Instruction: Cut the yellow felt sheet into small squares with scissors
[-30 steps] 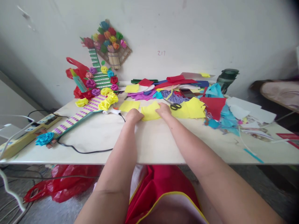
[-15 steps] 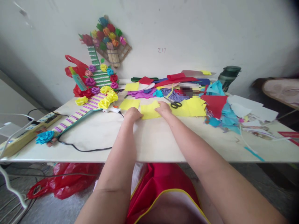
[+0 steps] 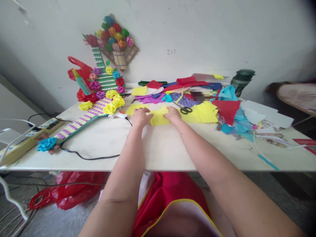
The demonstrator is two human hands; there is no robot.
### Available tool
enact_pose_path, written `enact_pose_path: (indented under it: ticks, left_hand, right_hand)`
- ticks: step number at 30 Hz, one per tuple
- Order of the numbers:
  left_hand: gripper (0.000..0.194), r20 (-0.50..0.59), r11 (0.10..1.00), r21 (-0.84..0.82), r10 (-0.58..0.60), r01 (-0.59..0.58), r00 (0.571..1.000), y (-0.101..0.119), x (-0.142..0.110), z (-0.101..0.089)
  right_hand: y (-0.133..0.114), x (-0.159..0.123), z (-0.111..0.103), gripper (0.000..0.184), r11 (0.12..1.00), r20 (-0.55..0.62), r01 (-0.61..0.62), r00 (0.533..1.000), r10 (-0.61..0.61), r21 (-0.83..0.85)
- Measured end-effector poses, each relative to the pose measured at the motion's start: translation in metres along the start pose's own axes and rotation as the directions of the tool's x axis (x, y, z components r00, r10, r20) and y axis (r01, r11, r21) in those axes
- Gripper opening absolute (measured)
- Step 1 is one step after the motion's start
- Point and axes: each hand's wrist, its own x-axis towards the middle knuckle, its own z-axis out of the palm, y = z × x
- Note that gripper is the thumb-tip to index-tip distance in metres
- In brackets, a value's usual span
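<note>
yellow felt square point(image 3: 159, 118) lies flat on the table point(image 3: 158, 148), well out from the near edge, and both hands are on it. the left hand point(image 3: 140, 117) rests palm down on the square's left edge, fingers curled over the felt and pressing or pinching it; the right hand point(image 3: 172, 115) sits on the right edge the same way, fingers bent onto the sheet. both forearms reach straight out from the body, nearly parallel, wrists low over the tabletop.

whether the fingers pinch the felt or only press it flat cannot be told, since the backs of the hands hide the fingertips. the left hand also covers part of a second yellow piece point(image 3: 134, 108) behind it. a small patch in the pile behind is blurred out.

just beyond the right hand lie black-handled scissors point(image 3: 184, 109) and a heap of yellow sheets point(image 3: 203, 112). left of the left hand sits a white glue gun point(image 3: 118, 115) with its black cord point(image 3: 84, 157) looping over the table. further left is a striped craft board with paper flowers point(image 3: 98, 98), and a power strip point(image 3: 29, 140) at the table's edge. red and turquoise scraps point(image 3: 229, 112) crowd the right, with a dark green bottle point(image 3: 242, 80) by the wall
</note>
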Motion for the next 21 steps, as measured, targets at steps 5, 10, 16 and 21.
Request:
enact_pose_path:
  ticks: [5,10,16,21]
  left_hand:
    - [0.048,0.238,0.984,0.103,0.119,-0.147,0.964,-0.005,0.001,0.006]
    - [0.054,0.358,0.967,0.21,0.062,-0.145,0.932,-0.008,0.001,-0.001]
    - [0.059,0.398,0.964,0.235,0.02,-0.123,0.917,-0.007,0.0,-0.005]
    - [0.059,0.398,0.968,0.221,0.021,-0.118,0.917,-0.008,-0.003,-0.009]
  right_hand:
    - [-0.002,-0.002,-0.001,0.06,1.0,-0.006,-0.015,1.0,0.015,-0.002]
    - [-0.001,-0.002,-0.001,0.057,1.0,-0.011,-0.013,1.0,0.013,0.024]
    - [-0.001,-0.002,-0.001,0.061,1.0,0.0,-0.016,1.0,0.016,0.011]
    - [-0.002,-0.004,-0.003,0.063,1.0,0.006,-0.013,1.0,0.013,-0.001]
